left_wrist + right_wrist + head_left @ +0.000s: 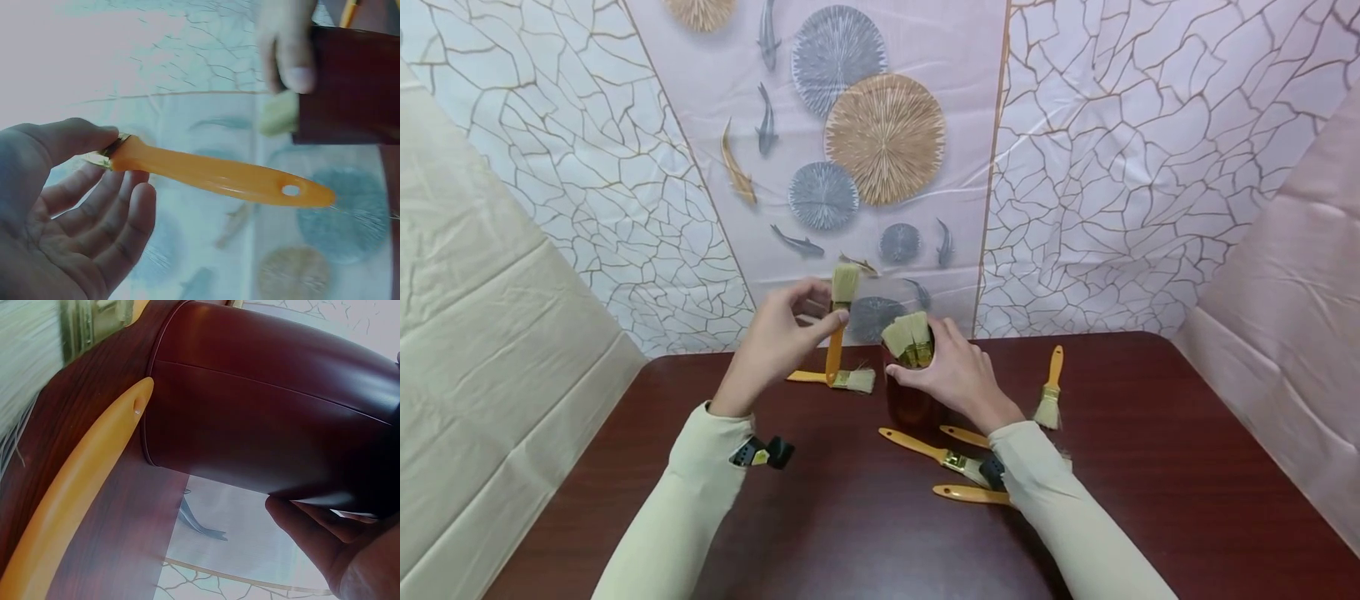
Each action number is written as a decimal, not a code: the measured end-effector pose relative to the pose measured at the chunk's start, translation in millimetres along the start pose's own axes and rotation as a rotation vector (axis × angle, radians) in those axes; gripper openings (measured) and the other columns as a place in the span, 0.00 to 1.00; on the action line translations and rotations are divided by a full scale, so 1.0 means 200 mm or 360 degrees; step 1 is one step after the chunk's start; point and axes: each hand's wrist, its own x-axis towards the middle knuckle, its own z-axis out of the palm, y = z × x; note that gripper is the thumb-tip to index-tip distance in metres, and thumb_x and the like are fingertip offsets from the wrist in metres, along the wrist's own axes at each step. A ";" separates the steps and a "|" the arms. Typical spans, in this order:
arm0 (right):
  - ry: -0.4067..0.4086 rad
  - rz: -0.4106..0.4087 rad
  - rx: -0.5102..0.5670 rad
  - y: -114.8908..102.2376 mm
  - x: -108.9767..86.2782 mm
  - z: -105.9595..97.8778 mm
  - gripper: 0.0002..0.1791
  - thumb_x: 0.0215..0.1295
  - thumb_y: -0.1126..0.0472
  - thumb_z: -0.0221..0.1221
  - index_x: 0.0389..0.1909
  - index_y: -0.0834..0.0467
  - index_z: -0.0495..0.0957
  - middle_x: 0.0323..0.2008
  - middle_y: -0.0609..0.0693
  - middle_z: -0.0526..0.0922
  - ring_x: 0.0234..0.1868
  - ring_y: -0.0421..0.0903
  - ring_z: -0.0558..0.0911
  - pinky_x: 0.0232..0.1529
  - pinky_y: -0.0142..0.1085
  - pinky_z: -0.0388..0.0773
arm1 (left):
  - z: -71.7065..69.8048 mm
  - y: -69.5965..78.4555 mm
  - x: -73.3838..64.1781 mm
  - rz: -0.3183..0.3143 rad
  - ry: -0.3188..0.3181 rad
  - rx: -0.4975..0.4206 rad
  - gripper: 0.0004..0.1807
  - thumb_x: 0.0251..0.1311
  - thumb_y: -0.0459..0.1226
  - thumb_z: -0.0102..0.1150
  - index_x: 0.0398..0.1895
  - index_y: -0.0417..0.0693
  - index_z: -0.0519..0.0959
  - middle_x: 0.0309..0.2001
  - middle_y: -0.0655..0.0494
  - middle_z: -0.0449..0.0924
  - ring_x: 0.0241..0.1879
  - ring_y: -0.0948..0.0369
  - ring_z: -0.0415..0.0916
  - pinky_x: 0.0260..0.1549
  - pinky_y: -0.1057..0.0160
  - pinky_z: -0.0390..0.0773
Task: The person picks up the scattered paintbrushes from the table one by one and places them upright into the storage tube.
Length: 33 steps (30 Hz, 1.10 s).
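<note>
My left hand (pixel 782 329) pinches a paintbrush (pixel 835 346) near its metal collar, bristles up and yellow-orange handle hanging down. In the left wrist view the handle (pixel 219 178) shows its hanging hole, and the thumb presses on the collar. To the right, a dark red-brown cup (pixel 910 406) stands on the table with several brushes (pixel 912 337) in it, bristles upward. My right hand (pixel 958 371) grips this cup around its upper part, thumb on the near left side. From the right wrist the cup's smooth wall (pixel 269 406) fills much of the view.
One brush (pixel 853 381) lies behind the raised one. Several more, among them a brush (pixel 928 450), lie in front of the cup, partly under the right forearm. Another brush (pixel 1051 387) lies farther right. A patterned cloth wall (pixel 1060 208) rises behind the table (pixel 820 517).
</note>
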 end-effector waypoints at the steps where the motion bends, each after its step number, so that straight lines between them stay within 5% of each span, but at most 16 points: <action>1: -0.0001 0.0001 0.0003 0.00 0.00 0.00 0.65 0.52 0.18 0.63 0.81 0.56 0.60 0.66 0.55 0.72 0.48 0.63 0.83 0.48 0.58 0.81 | -0.01 0.02 0.01 0.0025 0.0025 -0.0022 0.12 0.68 0.37 0.71 0.51 0.44 0.84 0.43 0.49 0.87 0.40 0.54 0.87 0.40 0.58 0.85; 10: -0.0006 0.0003 -0.0016 0.00 0.00 0.00 0.64 0.52 0.18 0.63 0.81 0.54 0.60 0.62 0.52 0.72 0.44 0.60 0.83 0.45 0.55 0.81 | 0.01 0.19 0.13 0.0184 0.0152 -0.0139 0.11 0.68 0.35 0.70 0.49 0.42 0.83 0.42 0.49 0.86 0.40 0.55 0.88 0.39 0.61 0.87; 18: 0.0004 -0.0005 -0.0014 0.01 0.00 0.00 0.65 0.52 0.17 0.63 0.81 0.55 0.60 0.61 0.53 0.72 0.43 0.58 0.82 0.43 0.54 0.81 | 0.08 0.25 0.23 0.0261 0.0104 -0.0159 0.18 0.66 0.30 0.69 0.56 0.40 0.79 0.44 0.46 0.85 0.41 0.53 0.89 0.36 0.59 0.88; 28: 0.0029 -0.0023 -0.0014 0.02 0.00 0.00 0.60 0.52 0.19 0.65 0.79 0.51 0.63 0.47 0.48 0.71 0.32 0.51 0.77 0.30 0.43 0.73 | 0.22 0.18 0.33 0.0209 0.0000 0.0058 0.15 0.69 0.33 0.67 0.55 0.40 0.78 0.42 0.45 0.84 0.36 0.52 0.87 0.35 0.59 0.86; 33: 0.0017 -0.0012 -0.0030 0.00 0.00 0.00 0.62 0.52 0.19 0.65 0.80 0.52 0.62 0.48 0.49 0.72 0.32 0.52 0.77 0.30 0.43 0.73 | 0.31 0.10 0.35 0.0120 -0.0085 0.0190 0.07 0.74 0.39 0.64 0.43 0.44 0.82 0.35 0.50 0.86 0.33 0.57 0.84 0.32 0.62 0.82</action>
